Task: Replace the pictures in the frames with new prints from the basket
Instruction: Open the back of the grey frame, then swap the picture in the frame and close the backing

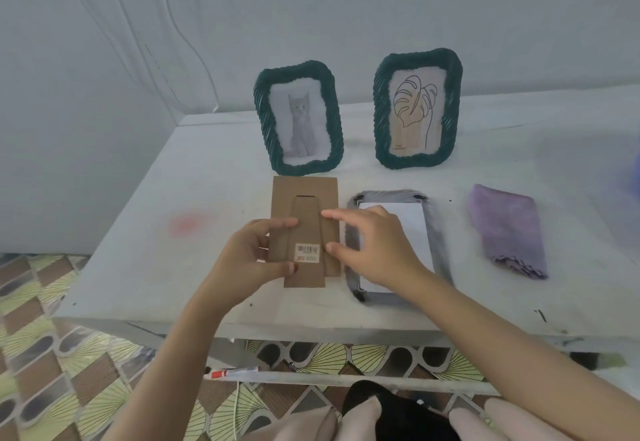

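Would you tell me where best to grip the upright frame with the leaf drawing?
Likely by the leaf frame at its two long sides, reaching from the front: it stands upright, apart from the cat frame, and its thick ridged rim suits the fingers.

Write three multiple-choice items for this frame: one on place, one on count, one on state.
1. Where does the purple cloth lie?
A) on the floor
B) in the person's lap
C) right of the face-down frame

2. How many green frames stand upright?
A) two
B) one
C) four

3. The brown backing board is:
A) fitted into a frame
B) gripped by the left hand
C) lying untouched

Key:
1C, the cloth lies beyond that frame's right rim.
2A, the cat frame and leaf frame stand at the back.
3B, fingers curl round its left edge.
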The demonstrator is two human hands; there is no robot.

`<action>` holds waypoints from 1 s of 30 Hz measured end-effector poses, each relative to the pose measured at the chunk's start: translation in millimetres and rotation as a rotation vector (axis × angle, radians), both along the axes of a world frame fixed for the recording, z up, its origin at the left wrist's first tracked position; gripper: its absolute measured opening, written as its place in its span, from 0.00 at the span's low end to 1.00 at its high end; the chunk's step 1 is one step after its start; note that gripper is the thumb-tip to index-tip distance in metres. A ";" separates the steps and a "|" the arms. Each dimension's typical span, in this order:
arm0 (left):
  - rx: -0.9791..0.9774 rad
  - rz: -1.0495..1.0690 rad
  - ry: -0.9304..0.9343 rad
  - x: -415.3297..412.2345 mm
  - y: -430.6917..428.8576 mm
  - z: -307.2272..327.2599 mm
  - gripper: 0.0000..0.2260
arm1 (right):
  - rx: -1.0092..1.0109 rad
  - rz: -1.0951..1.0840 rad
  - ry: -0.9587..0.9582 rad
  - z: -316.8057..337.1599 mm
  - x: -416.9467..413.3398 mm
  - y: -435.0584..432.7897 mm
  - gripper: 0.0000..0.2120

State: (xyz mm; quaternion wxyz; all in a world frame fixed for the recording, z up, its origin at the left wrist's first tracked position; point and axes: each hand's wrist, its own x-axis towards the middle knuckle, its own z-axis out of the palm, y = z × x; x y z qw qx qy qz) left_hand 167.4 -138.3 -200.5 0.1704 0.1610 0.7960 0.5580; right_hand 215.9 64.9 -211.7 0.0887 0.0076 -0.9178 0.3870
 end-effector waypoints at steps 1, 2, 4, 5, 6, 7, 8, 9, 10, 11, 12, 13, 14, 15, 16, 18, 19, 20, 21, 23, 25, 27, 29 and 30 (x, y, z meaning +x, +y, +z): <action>-0.021 0.004 -0.015 -0.5 -5.1 -1.9 0.27 | 0.060 0.014 -0.007 -2.1 -2.4 -4.9 0.22; -0.049 0.006 -0.020 -1.3 -9.9 -5.0 0.27 | 0.120 0.029 -0.019 -4.9 -4.3 -9.1 0.22; -0.120 0.012 -0.004 -1.6 -15.3 -9.8 0.27 | 0.232 0.060 -0.036 -11.5 -5.5 -15.5 0.23; -0.152 0.016 0.004 -0.7 -16.3 -10.8 0.26 | 0.280 0.073 -0.036 -14.7 -4.9 -17.0 0.23; -0.197 0.023 0.023 -1.1 -16.7 -13.4 0.26 | 0.312 0.083 -0.033 -16.9 -3.9 -17.6 0.22; -0.276 0.025 0.064 -1.4 -16.9 -15.7 0.25 | 0.324 0.087 -0.030 -18.1 -2.5 -17.5 0.22; -0.389 0.022 0.113 -1.8 -16.5 -16.0 0.25 | 0.320 0.085 -0.028 -18.9 -1.4 -16.4 0.21; -0.496 0.018 0.145 -1.3 -16.4 -15.4 0.25 | 0.307 0.078 -0.025 -18.4 0.1 -14.6 0.20; -0.558 0.015 0.157 -0.3 -16.2 -14.7 0.25 | 0.288 0.065 -0.024 -18.0 1.7 -11.8 0.20; -0.578 0.013 0.153 0.9 -15.3 -13.3 0.25 | 0.269 0.044 -0.019 -16.7 3.9 -8.3 0.19; -0.576 0.009 0.142 1.4 -14.3 -12.3 0.26 | 0.253 0.013 -0.014 -15.7 6.6 -3.4 0.18; -0.567 0.007 0.145 2.7 -12.1 -10.0 0.26 | 0.249 -0.024 -0.006 -14.6 10.0 2.4 0.18; -0.557 0.004 0.158 3.3 -10.1 -9.4 0.26 | 0.257 -0.069 0.003 -14.0 14.0 9.1 0.17; -0.550 -0.001 0.188 5.0 -6.8 -7.7 0.26 | 0.272 -0.123 0.013 -13.4 18.5 16.1 0.16; -0.536 -0.001 0.223 6.2 -2.9 -7.2 0.25 | 0.287 -0.183 0.018 -13.9 23.2 23.1 0.16; -0.487 -0.017 0.320 8.9 7.5 -7.7 0.25 | 0.319 -0.305 0.007 -14.7 33.3 36.0 0.16; -0.449 -0.035 0.362 10.3 14.0 -8.0 0.25 | 0.336 -0.354 -0.005 -15.4 38.3 41.4 0.17; -0.406 -0.058 0.390 11.8 20.7 -8.3 0.25 | 0.351 -0.392 -0.028 -16.3 43.3 45.6 0.18; -0.366 -0.086 0.395 12.9 27.3 -9.0 0.26 | 0.361 -0.418 -0.057 -16.4 48.1 48.6 0.19; -0.328 -0.163 0.372 15.4 39.1 -11.9 0.28 | 0.359 -0.444 -0.093 -17.3 55.7 51.9 0.21; -0.323 -0.236 0.355 17.5 47.7 -17.4 0.30 | 0.349 -0.447 -0.092 -16.9 59.6 52.1 0.24; -0.325 -0.280 0.331 19.2 52.2 -21.9 0.30 | 0.315 -0.453 -0.082 -16.4 59.8 52.6 0.25; -0.329 -0.291 0.323 19.5 54.1 -23.9 0.30 | 0.263 -0.472 -0.068 -15.3 58.7 54.1 0.25; -0.331 -0.291 0.327 19.3 54.2 -24.9 0.30 | 0.238 -0.484 -0.058 -15.1 57.9 55.0 0.25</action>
